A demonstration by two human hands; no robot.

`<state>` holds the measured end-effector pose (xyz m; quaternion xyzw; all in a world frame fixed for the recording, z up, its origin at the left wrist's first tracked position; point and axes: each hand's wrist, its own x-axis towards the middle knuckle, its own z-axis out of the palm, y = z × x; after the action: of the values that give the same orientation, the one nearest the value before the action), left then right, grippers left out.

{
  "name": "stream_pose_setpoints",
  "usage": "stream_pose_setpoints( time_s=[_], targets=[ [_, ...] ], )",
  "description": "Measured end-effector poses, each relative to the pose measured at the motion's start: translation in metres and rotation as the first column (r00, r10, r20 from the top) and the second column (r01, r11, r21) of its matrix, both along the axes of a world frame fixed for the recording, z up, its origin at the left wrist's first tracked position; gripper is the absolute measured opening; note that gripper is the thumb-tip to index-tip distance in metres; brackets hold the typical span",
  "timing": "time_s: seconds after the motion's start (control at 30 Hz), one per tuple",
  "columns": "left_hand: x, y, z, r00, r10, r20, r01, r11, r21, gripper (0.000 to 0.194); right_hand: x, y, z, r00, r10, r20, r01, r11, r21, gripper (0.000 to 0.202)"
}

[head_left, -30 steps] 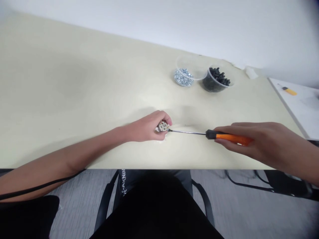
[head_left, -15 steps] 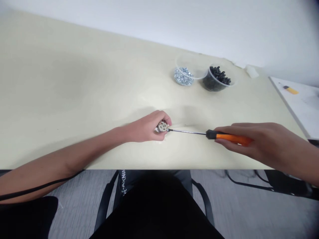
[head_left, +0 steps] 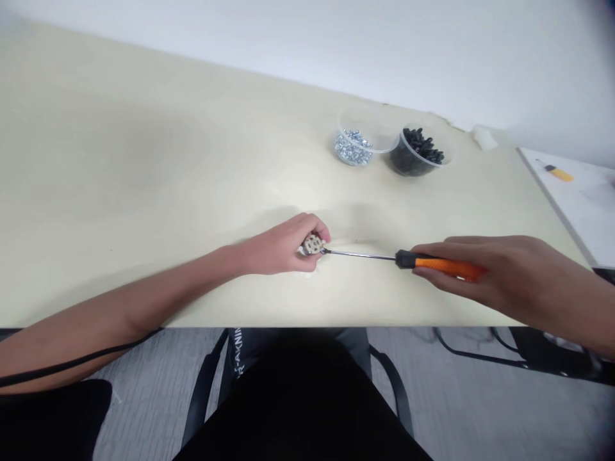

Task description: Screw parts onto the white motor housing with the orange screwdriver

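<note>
My left hand (head_left: pixel 295 244) is closed around a small whitish round part (head_left: pixel 313 244) with dark openings, held at the table's surface. Wrapped round the orange and black handle of a screwdriver (head_left: pixel 432 262) is my right hand (head_left: pixel 509 269). The thin metal shaft points left, and its tip meets the part's right side beside my left fingertips. Whether the tip sits in a screw is too small to tell.
Behind my hands, a clear tub of silvery screws (head_left: pixel 353 148) stands beside a clear tub of black pieces (head_left: pixel 417 153). A yellow-handled tool (head_left: pixel 558 173) lies on a white board (head_left: pixel 576 211) at the right. The pale table (head_left: pixel 144 160) ends just before my body.
The screwdriver and my right hand have shifted very slightly left. My left hand and the part look the same.
</note>
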<state>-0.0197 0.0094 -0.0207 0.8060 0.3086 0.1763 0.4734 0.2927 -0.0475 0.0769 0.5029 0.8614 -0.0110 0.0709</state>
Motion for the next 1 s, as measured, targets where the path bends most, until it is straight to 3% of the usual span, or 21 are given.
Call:
stream_pose_setpoints(
  time_s=[0.6,0.83,1.0],
  targets=[
    [0.000,0.000,0.000,1.000,0.010,0.004,-0.010,1.000,-0.001,0.030,0.004,0.000,0.000,1.000,0.011,-0.003,-0.011,0.999,0.043,0.035],
    [0.000,0.001,0.000,1.000,-0.001,0.001,0.001,1.000,0.012,0.029,-0.003,0.000,0.003,1.000,0.009,0.024,-0.009,1.000,-0.007,0.035],
    [0.001,0.000,0.000,1.000,-0.004,-0.012,0.004,1.000,-0.007,0.030,-0.004,0.000,0.012,0.990,0.103,0.098,-0.104,0.995,0.008,0.039]
  ],
)
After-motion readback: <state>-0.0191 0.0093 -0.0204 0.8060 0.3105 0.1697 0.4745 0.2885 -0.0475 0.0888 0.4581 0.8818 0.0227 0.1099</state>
